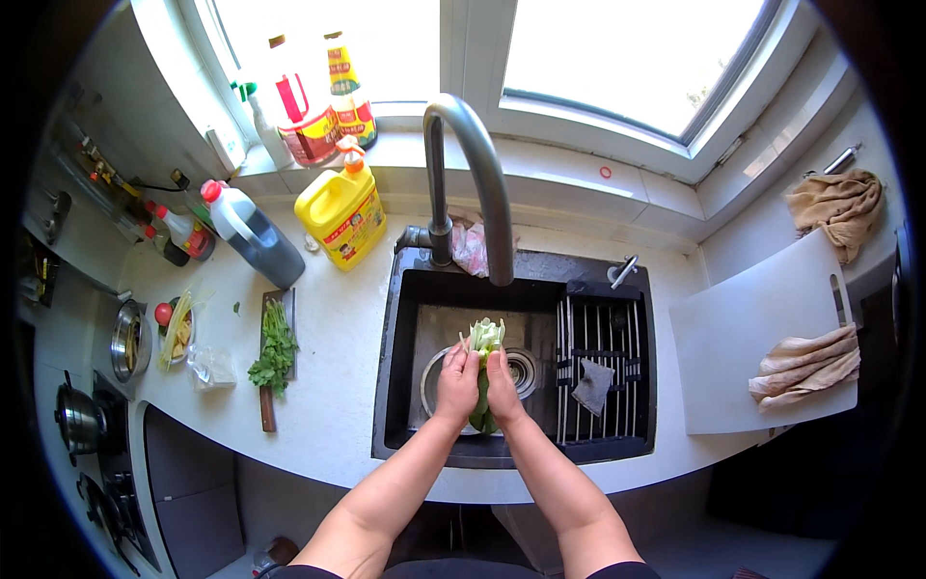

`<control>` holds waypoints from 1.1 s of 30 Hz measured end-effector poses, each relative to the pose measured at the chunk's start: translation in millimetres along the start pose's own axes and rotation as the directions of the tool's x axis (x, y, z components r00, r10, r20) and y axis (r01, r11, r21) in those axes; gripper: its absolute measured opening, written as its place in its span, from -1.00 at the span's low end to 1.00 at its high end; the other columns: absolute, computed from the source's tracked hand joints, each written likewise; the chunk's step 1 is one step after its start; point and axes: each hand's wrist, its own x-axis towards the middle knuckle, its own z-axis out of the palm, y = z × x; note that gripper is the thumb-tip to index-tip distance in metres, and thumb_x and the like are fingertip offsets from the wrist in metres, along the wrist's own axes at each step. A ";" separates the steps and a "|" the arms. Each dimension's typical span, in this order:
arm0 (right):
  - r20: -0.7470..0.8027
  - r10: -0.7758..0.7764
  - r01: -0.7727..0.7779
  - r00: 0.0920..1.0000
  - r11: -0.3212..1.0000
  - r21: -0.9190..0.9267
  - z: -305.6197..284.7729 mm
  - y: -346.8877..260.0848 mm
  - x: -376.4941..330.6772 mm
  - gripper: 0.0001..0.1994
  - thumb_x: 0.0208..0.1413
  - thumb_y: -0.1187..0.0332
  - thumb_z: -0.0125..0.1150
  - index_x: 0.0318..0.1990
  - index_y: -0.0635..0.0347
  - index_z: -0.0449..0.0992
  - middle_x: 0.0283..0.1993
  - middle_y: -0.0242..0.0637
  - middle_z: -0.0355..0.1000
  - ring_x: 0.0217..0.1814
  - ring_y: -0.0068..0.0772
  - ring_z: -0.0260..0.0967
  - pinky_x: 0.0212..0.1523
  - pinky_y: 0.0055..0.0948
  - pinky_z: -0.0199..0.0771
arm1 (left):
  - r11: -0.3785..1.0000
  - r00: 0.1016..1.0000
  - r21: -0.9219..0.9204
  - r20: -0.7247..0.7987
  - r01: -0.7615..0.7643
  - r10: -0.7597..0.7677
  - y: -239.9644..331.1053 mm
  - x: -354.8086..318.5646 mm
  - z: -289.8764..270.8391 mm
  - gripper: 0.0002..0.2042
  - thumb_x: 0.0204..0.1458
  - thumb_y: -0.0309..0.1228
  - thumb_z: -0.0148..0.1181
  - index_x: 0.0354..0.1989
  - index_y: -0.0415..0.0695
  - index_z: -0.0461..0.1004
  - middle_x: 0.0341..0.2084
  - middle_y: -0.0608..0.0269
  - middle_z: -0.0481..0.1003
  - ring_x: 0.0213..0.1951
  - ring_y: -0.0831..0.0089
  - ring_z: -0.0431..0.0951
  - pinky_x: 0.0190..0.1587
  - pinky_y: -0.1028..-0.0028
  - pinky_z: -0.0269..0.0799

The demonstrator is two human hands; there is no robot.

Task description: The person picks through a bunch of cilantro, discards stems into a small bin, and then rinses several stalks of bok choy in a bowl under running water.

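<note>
Both my hands hold a leafy green vegetable (485, 338) over the black sink (405, 386), below the tall curved faucet (477, 164). My left hand (456, 383) grips its left side and my right hand (503, 388) grips its right side. The pale stalk ends point away from me and the dark green leaves hang down between my palms. A round metal bowl (431, 376) sits in the basin under my hands, mostly hidden.
A drying rack (603, 338) with a grey cloth (592, 386) fills the sink's right half. A white cutting board (743, 357) with folded towels lies at right. Left counter holds herbs on a wooden board (275, 357), a yellow jug (342, 214), a dark bottle (253, 232), a stove.
</note>
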 end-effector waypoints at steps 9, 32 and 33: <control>-0.003 -0.064 0.064 0.998 0.994 0.088 12.2 -58.1 -8.4 -0.49 0.10 0.22 0.12 0.11 0.22 0.11 -0.02 -0.27 0.29 -0.01 -0.45 0.26 0.00 -0.48 0.26 | 0.970 0.959 0.068 0.182 -0.232 0.216 50.9 -11.3 1.6 -0.55 0.14 -0.49 -0.19 0.23 -0.28 0.01 0.18 -0.02 0.13 0.23 0.27 0.11 0.23 0.42 -0.02; -0.242 -0.070 0.085 0.968 0.995 0.051 5.4 -36.8 14.3 -0.79 0.13 0.35 0.08 -0.12 0.18 0.31 -0.24 -0.40 0.35 -0.23 -0.59 0.31 -0.22 -0.57 0.33 | 0.718 0.885 -0.603 0.464 0.348 -0.038 64.0 -11.7 -34.6 -0.37 -0.01 -0.51 -0.09 0.26 -0.25 -0.18 0.22 -0.05 0.05 0.27 0.32 0.01 0.28 0.41 -0.17; -0.249 -0.053 0.070 0.967 0.996 0.060 3.9 -36.8 14.2 -0.80 0.12 0.35 0.08 -0.14 0.17 0.32 -0.25 -0.40 0.35 -0.24 -0.59 0.30 -0.22 -0.57 0.34 | 0.684 0.888 -0.625 0.454 0.377 -0.075 62.5 -8.9 -38.2 -0.41 0.00 -0.50 -0.09 0.24 -0.21 -0.13 0.17 -0.06 0.14 0.20 0.30 0.15 0.24 0.38 -0.05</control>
